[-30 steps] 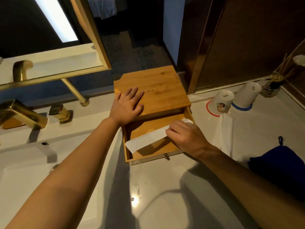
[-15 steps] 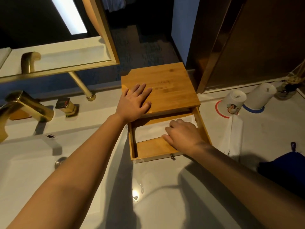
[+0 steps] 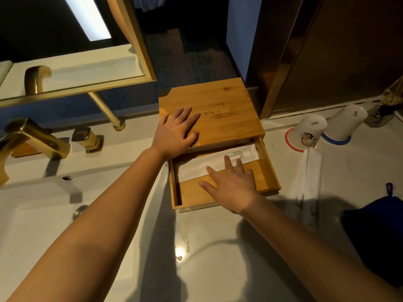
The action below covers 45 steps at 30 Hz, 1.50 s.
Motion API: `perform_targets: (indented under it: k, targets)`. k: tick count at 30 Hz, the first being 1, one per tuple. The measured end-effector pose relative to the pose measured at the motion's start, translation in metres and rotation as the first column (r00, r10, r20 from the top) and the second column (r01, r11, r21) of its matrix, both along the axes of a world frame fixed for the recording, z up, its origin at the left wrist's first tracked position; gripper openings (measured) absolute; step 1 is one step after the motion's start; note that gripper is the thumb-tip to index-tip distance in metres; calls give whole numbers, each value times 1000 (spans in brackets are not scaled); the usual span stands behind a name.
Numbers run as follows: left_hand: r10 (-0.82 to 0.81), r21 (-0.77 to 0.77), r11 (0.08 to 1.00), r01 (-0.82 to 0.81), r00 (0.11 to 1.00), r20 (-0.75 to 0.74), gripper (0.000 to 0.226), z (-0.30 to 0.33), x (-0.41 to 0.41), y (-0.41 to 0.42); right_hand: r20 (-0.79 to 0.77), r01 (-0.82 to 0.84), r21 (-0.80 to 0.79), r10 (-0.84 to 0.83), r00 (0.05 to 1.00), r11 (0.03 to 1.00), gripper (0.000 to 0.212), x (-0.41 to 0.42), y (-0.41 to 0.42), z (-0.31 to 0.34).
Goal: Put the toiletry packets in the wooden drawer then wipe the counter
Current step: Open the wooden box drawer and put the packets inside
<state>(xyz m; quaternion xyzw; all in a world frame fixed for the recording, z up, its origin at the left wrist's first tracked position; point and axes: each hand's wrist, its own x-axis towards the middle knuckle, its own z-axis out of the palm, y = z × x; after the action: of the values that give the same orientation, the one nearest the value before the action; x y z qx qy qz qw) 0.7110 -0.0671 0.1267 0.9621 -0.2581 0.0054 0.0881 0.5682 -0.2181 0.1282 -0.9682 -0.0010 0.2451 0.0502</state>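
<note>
Lifting off the packet (image 3: pixel 218 164) now flat in the drawer (image 3: pixel 268 168), right hand (image 3: pixel 233 184) fingers released, spread.

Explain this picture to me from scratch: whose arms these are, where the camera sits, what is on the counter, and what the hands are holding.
There is no machine here. A person wears one wide-angle camera on the head, looking forward and down, so the two bare arms reach in from the bottom edge.

The left hand lies flat on top of the wooden box, seemingly steadying it. The right hand is spread open over the pulled-out wooden drawer, fingertips at a white toiletry packet lying inside. Neither hand grips anything.

On the white counter, right of the drawer, lies a second packet, not yet put away. Beyond it stand two upside-down cups, and a dark blue cloth sits at the right edge. To the left are the sink and a gold faucet, with a mirror above.
</note>
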Motion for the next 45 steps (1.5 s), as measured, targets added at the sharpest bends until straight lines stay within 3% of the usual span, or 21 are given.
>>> perform_targets:
  k: [16,19,23,25,27,29,31,34,37,41,45]
  targets:
    - [-8,10,1000,8,1000,5,61,0,0,1,28,41,-102,-38,999,994,70,22,14,-4]
    - [-9,6,1000,9,1000,11,61,1,-1,0,86,47,-18,-45,995,999,67,14,10,2]
    - [-12,7,1000,12,1000,12,61,1,1,1,280,4,244,-74,957,970,55,-18,-14,18]
    - [-15,11,1000,15,1000,12,61,0,2,2,374,-15,447,-171,912,894,44,-41,-33,22]
    - [-20,15,1000,20,1000,13,61,-1,2,2,502,22,552,-353,789,834,34,-63,-57,20]
    - [-21,16,1000,21,1000,14,61,-1,2,2,578,149,537,-490,652,830,27,-78,-87,12]
    - [-20,20,1000,20,1000,17,61,-1,2,2,602,297,454,-535,593,840,25,-85,-115,0]
    - [-12,26,1000,12,1000,25,62,-2,2,2,400,565,323,-650,646,759,42,-85,-143,-13]
    - [-8,31,999,7,1000,18,63,0,1,0,200,652,130,-664,720,747,59,-78,-154,-17]
    - [1,41,999,-1,1000,7,62,3,-1,-1,129,730,136,-743,657,669,62,-70,-157,-11]
    - [-3,36,999,3,1000,1,62,4,-2,-1,118,751,113,-759,640,651,53,-72,-159,-4]
